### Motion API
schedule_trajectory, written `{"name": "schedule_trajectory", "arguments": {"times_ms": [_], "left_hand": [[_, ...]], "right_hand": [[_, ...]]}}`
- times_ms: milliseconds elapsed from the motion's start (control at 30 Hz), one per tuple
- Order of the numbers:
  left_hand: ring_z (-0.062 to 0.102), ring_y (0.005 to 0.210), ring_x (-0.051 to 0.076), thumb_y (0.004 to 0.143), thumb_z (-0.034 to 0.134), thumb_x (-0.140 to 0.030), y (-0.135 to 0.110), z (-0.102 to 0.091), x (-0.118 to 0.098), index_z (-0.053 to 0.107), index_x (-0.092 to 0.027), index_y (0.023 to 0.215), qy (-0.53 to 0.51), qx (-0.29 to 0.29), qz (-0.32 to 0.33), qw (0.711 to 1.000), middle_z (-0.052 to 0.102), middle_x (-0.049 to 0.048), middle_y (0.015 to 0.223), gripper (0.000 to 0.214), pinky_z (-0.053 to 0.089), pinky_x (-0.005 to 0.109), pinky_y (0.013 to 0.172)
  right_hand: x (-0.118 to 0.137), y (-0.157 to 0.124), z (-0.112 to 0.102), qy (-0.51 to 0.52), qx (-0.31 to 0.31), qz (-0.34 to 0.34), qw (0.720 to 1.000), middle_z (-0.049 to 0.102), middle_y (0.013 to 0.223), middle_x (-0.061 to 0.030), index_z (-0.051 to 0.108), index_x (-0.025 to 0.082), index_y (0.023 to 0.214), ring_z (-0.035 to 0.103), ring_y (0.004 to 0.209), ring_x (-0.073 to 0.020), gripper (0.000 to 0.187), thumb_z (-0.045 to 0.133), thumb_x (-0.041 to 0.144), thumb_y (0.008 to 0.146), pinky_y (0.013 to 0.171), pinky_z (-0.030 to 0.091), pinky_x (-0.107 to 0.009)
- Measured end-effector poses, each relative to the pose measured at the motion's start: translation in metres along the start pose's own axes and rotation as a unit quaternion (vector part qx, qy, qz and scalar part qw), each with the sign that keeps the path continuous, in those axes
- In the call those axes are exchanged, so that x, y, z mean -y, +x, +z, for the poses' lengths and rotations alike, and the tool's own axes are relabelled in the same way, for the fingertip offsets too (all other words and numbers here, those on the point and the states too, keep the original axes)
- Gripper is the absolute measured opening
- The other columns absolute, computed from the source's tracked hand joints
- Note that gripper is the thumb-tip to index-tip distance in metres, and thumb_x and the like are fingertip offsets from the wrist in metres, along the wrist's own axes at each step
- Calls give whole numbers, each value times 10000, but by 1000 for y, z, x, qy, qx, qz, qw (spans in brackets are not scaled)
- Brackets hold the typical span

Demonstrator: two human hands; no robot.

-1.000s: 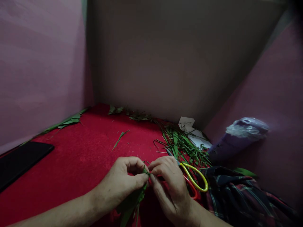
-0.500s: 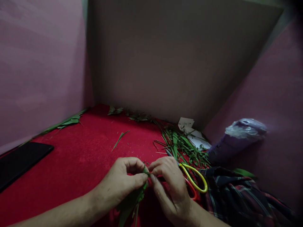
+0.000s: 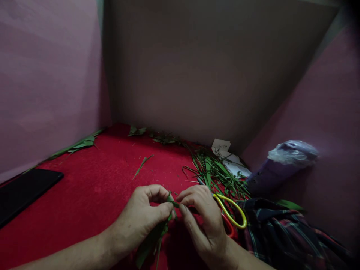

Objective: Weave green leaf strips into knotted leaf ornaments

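Low in the middle of the head view, my left hand [image 3: 146, 213] pinches a bundle of green leaves [image 3: 152, 242] between thumb and fingers; the longer blades hang below it. My right hand [image 3: 201, 215] is closed with thumb and forefinger on a thin green leaf strip [image 3: 175, 204] that runs across to the bundle. A small gap separates the two hands. Scissors [image 3: 230, 212] with one yellow and one red handle lie just right of my right hand, their blades partly hidden behind it.
A red cloth [image 3: 107, 187] covers the surface. Cut grass and leaves [image 3: 216, 172] are heaped at right, beside white paper [image 3: 233, 163]. A purple roll [image 3: 267, 174] with plastic leans near plaid fabric [image 3: 281, 232]. A black flat object [image 3: 28, 193] lies left; pink and grey walls enclose the space.
My left hand has shifted slightly left with the leaf bundle. The gap between my hands is wider, and more of the strip shows between them.
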State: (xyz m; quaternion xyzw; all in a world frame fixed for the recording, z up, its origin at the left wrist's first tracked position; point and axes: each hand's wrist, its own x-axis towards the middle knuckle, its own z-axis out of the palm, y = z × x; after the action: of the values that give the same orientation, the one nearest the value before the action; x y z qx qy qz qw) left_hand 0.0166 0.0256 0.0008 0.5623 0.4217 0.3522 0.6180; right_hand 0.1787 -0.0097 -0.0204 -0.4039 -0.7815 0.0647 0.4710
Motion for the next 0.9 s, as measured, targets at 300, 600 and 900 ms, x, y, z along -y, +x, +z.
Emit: {"name": "schedule_trajectory", "arguments": {"times_ms": [300, 600, 900], "left_hand": [[446, 448, 79, 617, 657, -262, 5, -3, 0, 556, -150, 597, -23, -47, -23, 998, 561, -30, 501, 152, 334, 198, 443], [452, 404, 74, 627, 663, -260, 14, -11, 1, 564, -147, 608, -67, -83, -43, 993, 576, -26, 489, 151, 345, 180, 391], [440, 381, 65, 611, 668, -251, 17, -12, 6, 557, -149, 590, -92, -95, -50, 990, 561, -39, 459, 151, 341, 178, 397]], "right_hand": [[-8, 3, -3, -29, 5, 15, 999, 595, 813, -37, 527, 189, 798, 547, 796, -188, 121, 466, 95, 842, 750, 363, -369], [-30, 7, -10, -60, -55, 92, 992, 603, 809, -38, 524, 196, 747, 531, 802, -196, 140, 469, 189, 875, 738, 367, -353], [-29, 13, -12, 20, -54, 139, 989, 565, 1083, -49, 569, 230, 964, 506, 1043, -216, 129, 521, 294, 863, 910, 370, -358]]}}
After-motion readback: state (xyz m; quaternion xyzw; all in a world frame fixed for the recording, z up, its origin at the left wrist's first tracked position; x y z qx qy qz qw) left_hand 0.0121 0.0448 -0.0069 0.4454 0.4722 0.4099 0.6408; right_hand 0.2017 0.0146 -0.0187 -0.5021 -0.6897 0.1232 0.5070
